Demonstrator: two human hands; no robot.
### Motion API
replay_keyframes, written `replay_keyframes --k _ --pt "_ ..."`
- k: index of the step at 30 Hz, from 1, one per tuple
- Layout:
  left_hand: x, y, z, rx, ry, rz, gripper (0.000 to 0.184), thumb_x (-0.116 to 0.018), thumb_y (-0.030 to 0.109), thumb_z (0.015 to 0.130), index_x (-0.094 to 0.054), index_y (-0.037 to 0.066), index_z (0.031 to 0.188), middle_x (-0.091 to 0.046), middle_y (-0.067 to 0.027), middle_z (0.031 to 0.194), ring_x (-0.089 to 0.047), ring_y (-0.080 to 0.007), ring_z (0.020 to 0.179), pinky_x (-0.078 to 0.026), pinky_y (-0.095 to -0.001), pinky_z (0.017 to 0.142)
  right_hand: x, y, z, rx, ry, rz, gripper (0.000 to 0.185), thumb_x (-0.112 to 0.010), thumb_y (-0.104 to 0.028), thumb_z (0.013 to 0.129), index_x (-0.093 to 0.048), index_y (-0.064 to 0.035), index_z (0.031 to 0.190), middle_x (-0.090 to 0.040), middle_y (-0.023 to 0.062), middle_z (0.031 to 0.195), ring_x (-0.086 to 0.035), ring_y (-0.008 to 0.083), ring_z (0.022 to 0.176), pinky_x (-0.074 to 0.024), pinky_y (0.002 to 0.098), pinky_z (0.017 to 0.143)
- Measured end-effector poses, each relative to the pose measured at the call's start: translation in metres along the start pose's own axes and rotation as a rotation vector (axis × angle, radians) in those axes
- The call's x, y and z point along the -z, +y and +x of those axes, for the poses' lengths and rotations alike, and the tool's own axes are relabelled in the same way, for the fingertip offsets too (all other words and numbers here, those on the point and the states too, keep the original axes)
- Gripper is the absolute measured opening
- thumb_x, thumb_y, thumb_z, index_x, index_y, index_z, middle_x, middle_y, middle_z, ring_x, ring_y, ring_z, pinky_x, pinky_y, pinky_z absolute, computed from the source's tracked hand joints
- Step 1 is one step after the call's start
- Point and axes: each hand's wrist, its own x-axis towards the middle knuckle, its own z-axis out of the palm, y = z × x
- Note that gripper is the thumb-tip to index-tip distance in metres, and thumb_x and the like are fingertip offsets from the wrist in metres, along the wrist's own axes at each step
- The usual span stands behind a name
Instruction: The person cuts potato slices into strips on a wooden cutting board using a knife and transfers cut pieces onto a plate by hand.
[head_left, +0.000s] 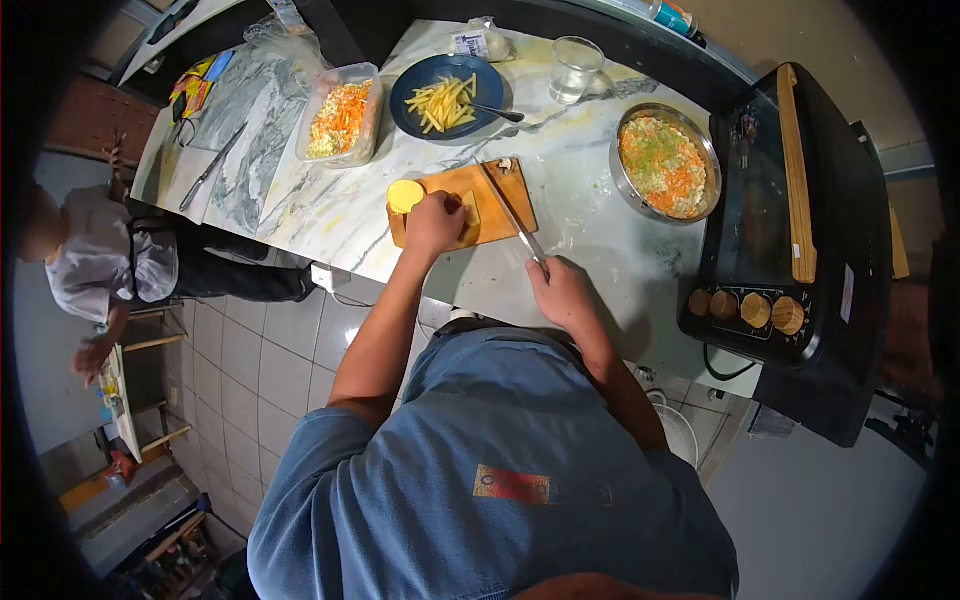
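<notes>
On a wooden cutting board (516,187), my left hand (437,222) has its fingers curled together at a pale potato slice (472,210), which they partly cover. A cut potato piece (405,196) with a round yellow face sits just left of that hand, at the board's left end. My right hand (562,292) is closed round the handle of a knife (512,212). The blade lies diagonally over the right part of the board, its tip pointing away from me. Small scraps (505,165) rest near the board's far right corner.
Behind the board are a blue plate (403,100) of potato strips with a fork and a plastic tub (372,135) of chopped vegetables. A glass (576,72), a round metal pan (622,183) and a black oven (745,250) stand rightward. Another person (95,245) is at left.
</notes>
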Motion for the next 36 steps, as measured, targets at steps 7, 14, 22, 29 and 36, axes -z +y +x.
replay_keyframes --k 7,14,22,29,36 --pt "-0.022 0.014 0.001 -0.005 -0.035 -0.086 0.028 -0.073 0.028 0.08 -0.07 0.0 0.083 -0.071 -0.0156 0.077 -0.069 -0.0312 0.072 -0.054 -0.039 0.069 -0.014 0.004 0.004 0.065 -0.014 -0.043 0.049 -0.043 -0.042 0.099 -0.059 0.0046 0.097 -0.065 0.0311 0.088 -0.061 0.0509 0.09 -0.0466 0.0572 0.081" --pt "-0.026 0.016 0.004 0.097 -0.072 -0.256 0.03 -0.075 0.03 0.08 -0.069 0.001 0.078 -0.069 -0.0108 0.069 -0.067 -0.0231 0.063 -0.051 -0.0345 0.062 -0.012 0.005 0.002 0.07 0.012 -0.05 0.049 -0.042 -0.041 0.1 -0.058 0.0051 0.097 -0.064 0.0323 0.092 -0.061 0.0509 0.091 -0.0464 0.0572 0.082" --pt "-0.032 0.008 0.008 0.082 -0.067 -0.319 0.03 -0.077 0.03 0.08 -0.069 0.001 0.079 -0.069 -0.0093 0.07 -0.066 -0.0209 0.062 -0.051 -0.0326 0.062 -0.017 -0.002 0.003 0.089 0.014 -0.042 0.049 -0.04 -0.04 0.101 -0.058 0.0047 0.097 -0.065 0.0318 0.091 -0.062 0.0502 0.089 -0.0478 0.0562 0.08" --pt "-0.032 0.008 0.006 0.072 -0.04 -0.315 0.029 -0.077 0.029 0.079 -0.069 0.001 0.08 -0.07 -0.0094 0.072 -0.067 -0.0208 0.064 -0.051 -0.0325 0.063 -0.026 -0.007 0.002 0.024 0.027 -0.059 0.047 -0.039 -0.04 0.101 -0.056 0.004 0.1 -0.065 0.0317 0.091 -0.062 0.0511 0.089 -0.0482 0.0571 0.081" --pt "-0.027 0.011 0.005 0.073 -0.062 -0.281 0.028 -0.077 0.028 0.081 -0.068 0.001 0.083 -0.069 -0.0099 0.072 -0.067 -0.019 0.065 -0.051 -0.0309 0.064 -0.031 -0.009 0.003 -0.012 0.011 -0.079 0.043 -0.041 -0.037 0.102 -0.056 0.003 0.102 -0.065 0.0318 0.089 -0.063 0.0502 0.087 -0.0496 0.0568 0.079"
